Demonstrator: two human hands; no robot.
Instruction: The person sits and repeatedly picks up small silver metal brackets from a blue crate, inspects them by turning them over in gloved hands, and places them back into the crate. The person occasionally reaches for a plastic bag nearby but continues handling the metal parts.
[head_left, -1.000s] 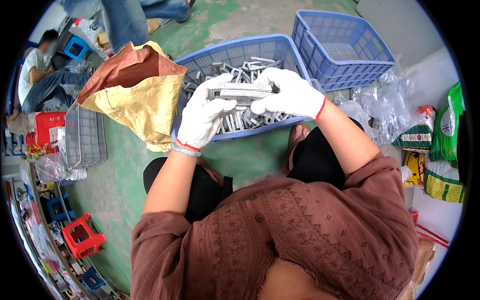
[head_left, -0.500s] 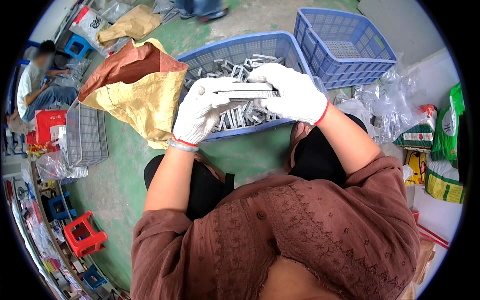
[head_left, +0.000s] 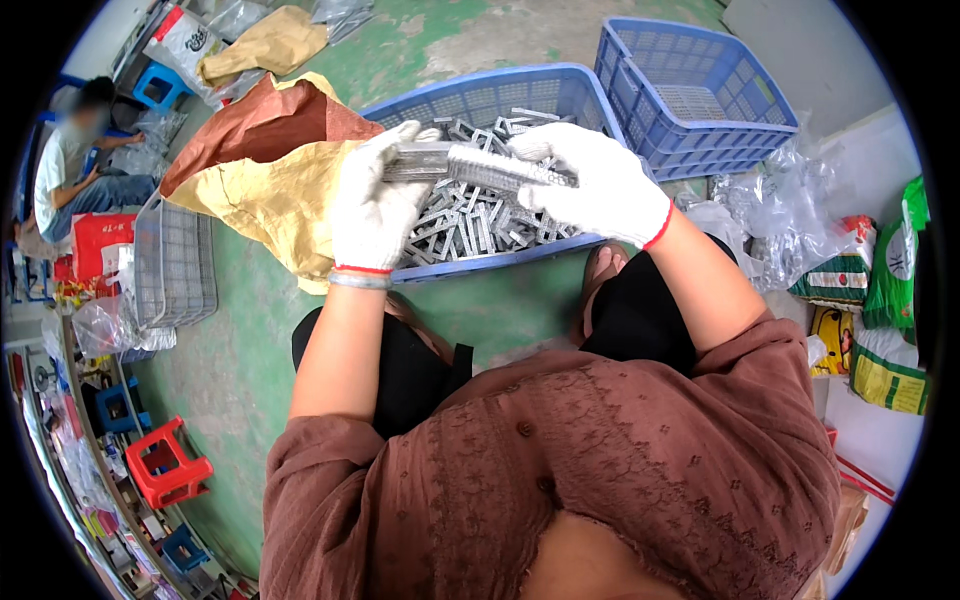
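White knit gloves with red cuffs cover both hands. My left hand (head_left: 375,205) is closed around the left end of some grey metal bars (head_left: 420,162), thumb uppermost. My right hand (head_left: 595,180) grips the right end of a ridged row of similar metal pieces (head_left: 500,168), whose left end meets the bars in my left hand. Both hands are above a blue plastic crate (head_left: 490,263) heaped with loose grey metal U-shaped pieces (head_left: 475,225). Just left of the crate, next to my left hand, stands an open yellow woven sack (head_left: 270,205) with a reddish-brown inside.
A second blue crate (head_left: 720,135) stands behind on the right, beside clear plastic bags (head_left: 770,215). To the left are a grey crate (head_left: 180,265), a red stool (head_left: 168,465) and shelving. Another person (head_left: 75,165) sits at the far left.
The metal pieces have tilted, their right end lower, and their ridged side now shows. My left hand has shifted left and turned more upright. A passing person's legs have left the view.
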